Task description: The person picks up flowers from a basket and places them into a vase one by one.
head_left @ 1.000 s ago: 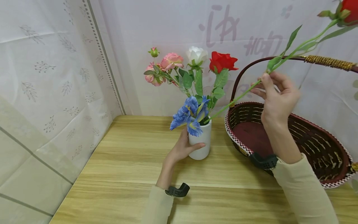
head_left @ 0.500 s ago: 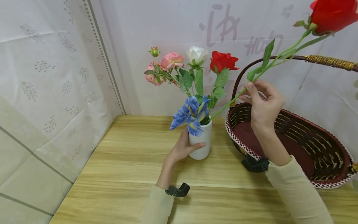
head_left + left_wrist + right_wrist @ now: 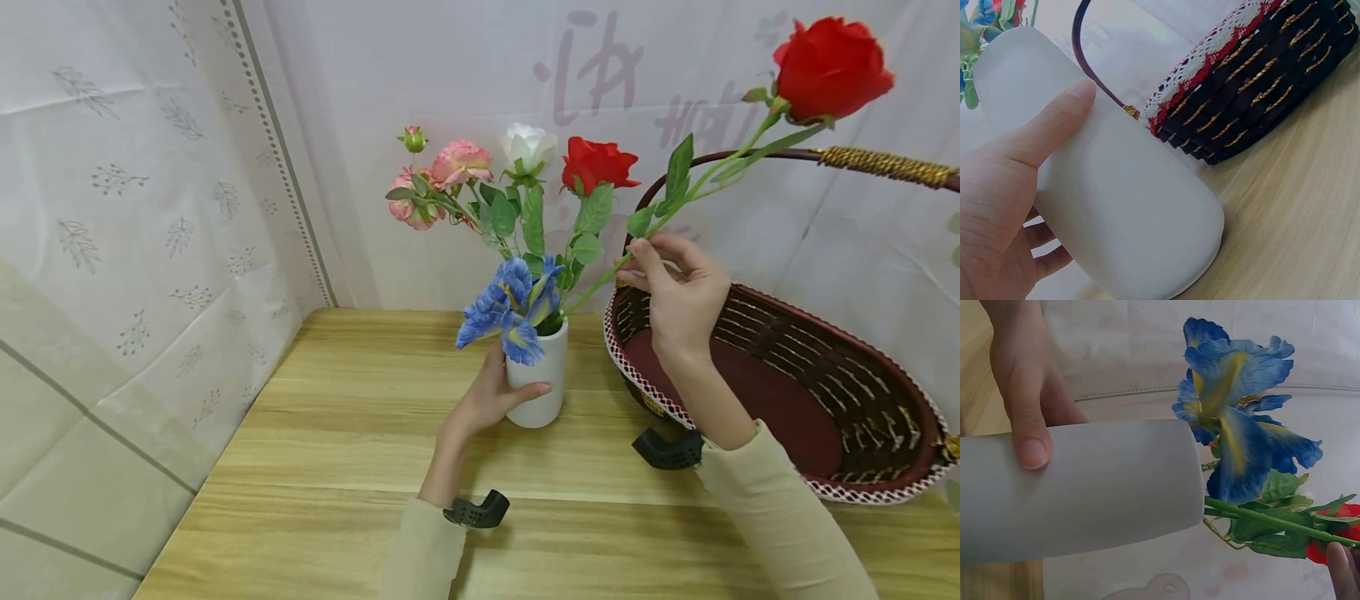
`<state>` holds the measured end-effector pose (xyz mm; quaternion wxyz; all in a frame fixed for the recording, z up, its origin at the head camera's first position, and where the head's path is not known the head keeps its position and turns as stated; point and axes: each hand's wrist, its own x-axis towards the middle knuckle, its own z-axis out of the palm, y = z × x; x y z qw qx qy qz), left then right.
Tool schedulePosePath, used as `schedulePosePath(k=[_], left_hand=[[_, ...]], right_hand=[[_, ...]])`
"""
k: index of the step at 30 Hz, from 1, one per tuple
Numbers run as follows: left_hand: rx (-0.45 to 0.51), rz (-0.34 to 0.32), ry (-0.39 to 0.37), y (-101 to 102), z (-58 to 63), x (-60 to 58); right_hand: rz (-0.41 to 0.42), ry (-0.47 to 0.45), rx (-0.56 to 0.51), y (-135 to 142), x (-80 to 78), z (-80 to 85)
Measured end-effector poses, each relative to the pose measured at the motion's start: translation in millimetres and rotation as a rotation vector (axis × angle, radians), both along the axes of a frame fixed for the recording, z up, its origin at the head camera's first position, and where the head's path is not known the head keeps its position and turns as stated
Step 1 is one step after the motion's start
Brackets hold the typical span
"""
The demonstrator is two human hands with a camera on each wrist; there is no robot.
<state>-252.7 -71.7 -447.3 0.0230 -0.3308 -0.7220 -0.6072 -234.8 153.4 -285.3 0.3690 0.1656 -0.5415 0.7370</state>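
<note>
My left hand (image 3: 483, 400) grips the white vase (image 3: 542, 375) low on its side, thumb across the front and fingers behind. In the vase stand a blue iris (image 3: 510, 308), pink flowers (image 3: 461, 164), a white rose (image 3: 528, 148) and a red rose (image 3: 598, 164). My right hand (image 3: 686, 292) pinches the green stem of another red rose (image 3: 834, 71) between thumb and fingers. That stem slants down to the left, its lower end inside the vase mouth. The right wrist view shows the stem (image 3: 1272, 520) passing the rim beside the iris (image 3: 1235, 406).
A dark woven basket (image 3: 810, 392) with white-and-red lace trim stands right of the vase, under my right forearm. Its tall handle (image 3: 885, 167) arches behind my right hand. A printed curtain (image 3: 360, 100) hangs behind the wooden table (image 3: 337, 450).
My right hand has moved down and left with the red rose, whose bloom has come fully into view as the stem slid deeper into the vase. The left hand and vase have stayed put.
</note>
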Motion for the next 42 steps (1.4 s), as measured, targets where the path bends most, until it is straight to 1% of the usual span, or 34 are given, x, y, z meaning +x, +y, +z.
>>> schedulePosePath(k=[4,9,10,14,17,20,22,29,37,42], left_hand=[[-0.01,0.012,0.005,0,0.1,0.1],[-0.015,0.03,-0.011,1,2.9,3.0],[-0.013,0.031,-0.018,2,4.6,4.5],[-0.008,0.021,-0.029,0,20.8,15.6],[-0.009,0.011,-0.029,-1,31.3,22.0],[-0.013,0.012,-0.038,-1,32.7,22.9],[-0.013,0.011,-0.04,-1,32.2,22.6],[-0.015,0.039,-0.027,2,6.8,7.4],[-0.045,0.044,-0.038,0,2.5,4.0],[-0.073,0.061,-0.045,0,2.8,5.0]], right_hand=[[-0.002,-0.013,0.01,-3,-0.7,-5.9],[0.008,-0.038,0.028,-6,-0.2,-12.5],[0.011,-0.039,0.033,-7,-0.2,-13.6],[0.031,-0.048,0.037,-8,-0.4,-18.8],[0.031,-0.056,0.051,-10,-1.0,-22.8],[0.031,-0.066,0.065,-12,-1.6,-26.6],[0.028,-0.067,0.076,-14,-1.7,-28.8],[0.023,-0.066,0.126,-19,-2.7,-36.5],[0.026,-0.084,0.144,-24,-3.7,-43.0],[0.002,-0.127,0.172,-28,-3.1,-46.4]])
